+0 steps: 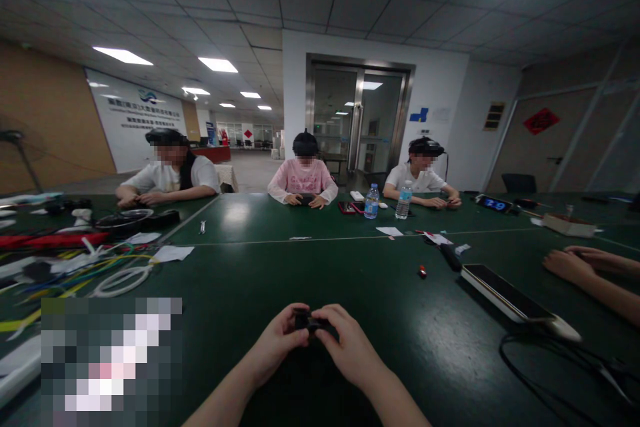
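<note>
Bottles (371, 205): two, one partly hiding a co-worker (421, 177).
Our grip: left hand (281, 337) and right hand (347, 337) hold one small black object (313, 324).

Cannot make out the full shape of the small black object (314, 325), partly covered by the fingertips of the left hand (277, 339) and right hand (347, 337). Lose both forearms (393, 395) at the bottom edge. Cannot see beneath the pixelated patch (113, 353) at lower left. Find a neighbour's arms (615, 290) cut by the right edge, and a white item (20, 377) cut by the left. Cannot identify the tiny red piece (423, 272) on the tabletop (350, 280). Cannot read the blurred lettering (306, 181) on the pink shirt (284, 175).
</note>
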A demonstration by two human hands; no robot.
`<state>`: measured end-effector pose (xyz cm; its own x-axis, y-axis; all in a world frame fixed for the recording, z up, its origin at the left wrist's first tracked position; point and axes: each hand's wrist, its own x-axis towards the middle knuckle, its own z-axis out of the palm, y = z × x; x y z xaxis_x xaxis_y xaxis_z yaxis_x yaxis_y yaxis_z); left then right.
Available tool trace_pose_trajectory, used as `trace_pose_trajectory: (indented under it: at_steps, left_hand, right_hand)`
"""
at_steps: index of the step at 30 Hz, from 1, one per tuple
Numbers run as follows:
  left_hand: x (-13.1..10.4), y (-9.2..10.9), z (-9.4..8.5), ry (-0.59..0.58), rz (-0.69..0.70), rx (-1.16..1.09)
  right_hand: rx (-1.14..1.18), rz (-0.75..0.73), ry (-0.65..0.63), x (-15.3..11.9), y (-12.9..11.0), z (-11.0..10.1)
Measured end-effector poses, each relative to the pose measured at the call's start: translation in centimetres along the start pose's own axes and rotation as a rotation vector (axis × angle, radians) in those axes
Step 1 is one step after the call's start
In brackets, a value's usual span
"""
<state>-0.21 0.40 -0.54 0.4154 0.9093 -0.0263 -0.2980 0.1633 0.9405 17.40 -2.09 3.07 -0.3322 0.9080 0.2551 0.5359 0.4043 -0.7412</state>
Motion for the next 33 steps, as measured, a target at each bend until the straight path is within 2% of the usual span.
trace_pose_trajectory:
  at_steps: [9,15,25,33]
  left_hand:
    - [-0.13,0.4,0.26,-0.06,0.019,0.02]
    - [-0.1,0.29,0.37,-0.047,0.011,0.013]
    - [-0.01,-0.19,-0.04,-0.04,0.035,0.033]
    - [-0.06,0.12,0.07,-0.067,0.037,0.006]
  right_hand:
    - [0.041,0.008,0.019,-0.15,-0.03,-0.08]
    - [0.017,-0.022,-0.009,-0.06,-0.04,0.02]
    - [0.038,-0.036,0.016,-0.08,0.15,0.09]
    - [0.05,0.039,0.044,0.04,0.68,0.18]
